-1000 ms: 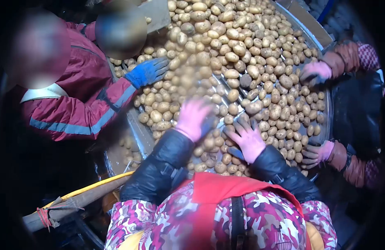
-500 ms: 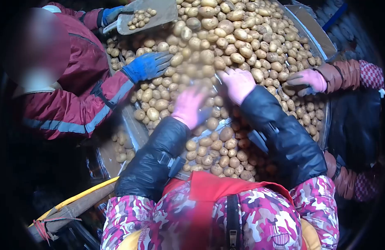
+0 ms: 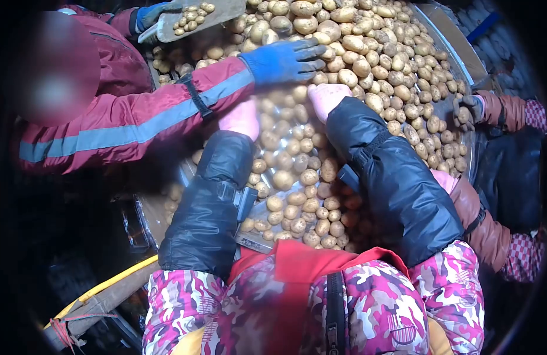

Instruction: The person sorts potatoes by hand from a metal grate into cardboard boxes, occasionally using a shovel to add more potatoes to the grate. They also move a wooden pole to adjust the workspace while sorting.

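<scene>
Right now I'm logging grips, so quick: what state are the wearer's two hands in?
Left hand: cannot be told; a co-worker's sleeve covers its fingers.
Right hand: cannot be told; its fingers don't show.

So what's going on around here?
People in gloves surround a heap of potatoes. The wearer's right hand is at the potatoes; the left hand is partly covered by a co-worker's sleeve, and neither grip shows clearly. That co-worker's near blue glove is over the heap, the far one at the edge of a scoop bearing small potatoes. Another co-worker's hand is at the right.
</scene>
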`<state>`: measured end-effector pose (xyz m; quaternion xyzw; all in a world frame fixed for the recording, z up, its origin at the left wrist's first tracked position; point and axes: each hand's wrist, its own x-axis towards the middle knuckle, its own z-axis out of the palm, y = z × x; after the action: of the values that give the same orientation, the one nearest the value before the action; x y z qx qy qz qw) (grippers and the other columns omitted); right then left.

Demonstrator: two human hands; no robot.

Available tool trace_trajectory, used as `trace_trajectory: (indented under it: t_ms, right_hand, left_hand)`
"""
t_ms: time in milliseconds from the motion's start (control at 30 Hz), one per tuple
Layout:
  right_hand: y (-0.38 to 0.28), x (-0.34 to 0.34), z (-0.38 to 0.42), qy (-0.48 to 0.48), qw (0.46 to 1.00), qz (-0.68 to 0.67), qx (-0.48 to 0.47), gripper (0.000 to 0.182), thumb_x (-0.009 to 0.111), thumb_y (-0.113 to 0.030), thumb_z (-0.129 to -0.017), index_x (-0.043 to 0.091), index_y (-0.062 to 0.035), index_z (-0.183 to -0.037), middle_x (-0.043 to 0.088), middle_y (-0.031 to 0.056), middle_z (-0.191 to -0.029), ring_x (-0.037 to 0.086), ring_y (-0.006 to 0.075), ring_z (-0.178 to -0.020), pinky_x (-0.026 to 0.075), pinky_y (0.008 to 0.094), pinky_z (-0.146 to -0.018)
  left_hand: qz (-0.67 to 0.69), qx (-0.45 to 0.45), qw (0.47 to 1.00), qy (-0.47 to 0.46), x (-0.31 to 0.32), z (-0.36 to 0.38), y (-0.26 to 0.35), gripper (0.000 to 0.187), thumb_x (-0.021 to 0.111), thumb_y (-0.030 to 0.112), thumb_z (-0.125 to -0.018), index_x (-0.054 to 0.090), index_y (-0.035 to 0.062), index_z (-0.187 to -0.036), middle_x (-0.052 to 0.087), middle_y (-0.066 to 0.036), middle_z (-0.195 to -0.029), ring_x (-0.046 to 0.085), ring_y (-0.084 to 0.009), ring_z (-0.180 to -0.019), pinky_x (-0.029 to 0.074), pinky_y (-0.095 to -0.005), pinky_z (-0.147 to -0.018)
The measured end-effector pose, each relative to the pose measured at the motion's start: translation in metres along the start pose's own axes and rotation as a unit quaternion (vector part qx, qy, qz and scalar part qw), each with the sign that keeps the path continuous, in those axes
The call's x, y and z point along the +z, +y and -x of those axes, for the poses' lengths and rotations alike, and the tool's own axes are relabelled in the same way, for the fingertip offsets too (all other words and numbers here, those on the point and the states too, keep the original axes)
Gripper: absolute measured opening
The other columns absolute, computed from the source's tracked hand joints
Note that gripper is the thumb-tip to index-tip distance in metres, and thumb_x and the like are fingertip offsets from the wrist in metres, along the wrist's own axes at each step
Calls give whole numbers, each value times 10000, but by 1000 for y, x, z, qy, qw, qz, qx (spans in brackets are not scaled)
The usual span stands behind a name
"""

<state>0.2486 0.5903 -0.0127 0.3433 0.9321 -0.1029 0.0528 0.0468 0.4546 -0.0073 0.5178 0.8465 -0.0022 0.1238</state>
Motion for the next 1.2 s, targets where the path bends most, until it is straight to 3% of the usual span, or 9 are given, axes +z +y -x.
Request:
trace_trajectory:
  t_ms: [167, 300, 333, 467, 600, 733, 833, 967, 1200]
  right_hand:
    - [-1, -27, 0, -79, 995, -14, 57, 267, 583, -138, -916, 787, -24, -1046, 750, 223, -1104, 731, 355, -1044, 574, 455, -914]
    - [12, -39, 1, -154, 982, -69, 88, 298, 656, -180, -902, 742, -84, -1171, 759, 200, -1026, 742, 352, -968, 584, 460, -837]
    - [27, -11, 4, -48, 997, -30, 47, 365, 690, -227, -916, 700, -118, -1263, 765, 157, -924, 748, 292, -824, 589, 433, -782]
    - [30, -27, 36, -78, 886, -402, 215, 414, 718, -158, -922, 669, -131, -1332, 740, 72, -986, 694, 156, -817, 558, 330, -740]
    - [59, 10, 28, 66, 770, -629, 82, 535, 716, -82, -875, 597, -80, -1397, 674, 46, -1031, 649, 156, -902, 498, 263, -744]
    - [8, -21, 12, 29, 858, -503, 102, 352, 704, -279, -941, 731, -22, -1180, 741, 127, -1030, 704, 218, -889, 544, 358, -827]
    - [-36, -16, -13, -28, 976, -217, 15, 335, 639, -222, -924, 713, -42, -1198, 747, 195, -1071, 733, 322, -1025, 571, 430, -899]
    - [-67, -2, -46, -106, 994, -7, -11, 298, 575, -143, -952, 757, -76, -1178, 745, 151, -1198, 717, 306, -1128, 577, 454, -916]
    - [-77, 1, -49, -107, 993, 56, -7, 331, 534, -191, -977, 757, -75, -1193, 747, 151, -1209, 734, 305, -1099, 596, 459, -903]
  left_hand:
    - [-17, 49, 999, -8, 4, -4, -1, 421, 697, 352, -887, 664, 145, -1252, 689, -169, -1181, 660, -371, -1133, 527, -484, -976]
    - [-64, 86, 994, 28, 14, 1, -2, 402, 705, 340, -877, 680, 180, -1245, 697, -135, -1167, 656, -348, -1116, 530, -461, -971]
    - [-68, 88, 993, 27, 13, 3, 1, 399, 701, 333, -879, 680, 187, -1249, 699, -132, -1163, 657, -346, -1109, 530, -459, -968]
    - [-31, 86, 996, 17, 12, 4, 2, 394, 689, 295, -885, 677, 211, -1269, 707, -115, -1150, 659, -342, -1098, 528, -457, -967]
    - [-25, 123, 990, 63, 19, 6, -6, 393, 702, 248, -876, 688, 269, -1267, 703, -80, -1155, 647, -322, -1093, 530, -462, -954]
    - [-13, 88, 996, 32, 17, 3, -4, 400, 742, 269, -844, 714, 286, -1243, 696, -79, -1137, 635, -319, -1099, 528, -463, -953]
    - [6, 74, 994, 82, 33, 8, -11, 474, 802, 335, -812, 713, 268, -1272, 696, -82, -1163, 633, -323, -1121, 522, -458, -960]
    - [192, 45, 972, 131, 24, 21, -9, 473, 830, 317, -803, 729, 211, -1253, 714, -122, -1207, 654, -350, -1121, 514, -439, -1002]
    - [724, 8, 688, 58, 3, 66, 12, 418, 722, 30, -935, 630, 13, -1343, 681, -84, -1237, 642, -168, -1109, 545, -308, -945]
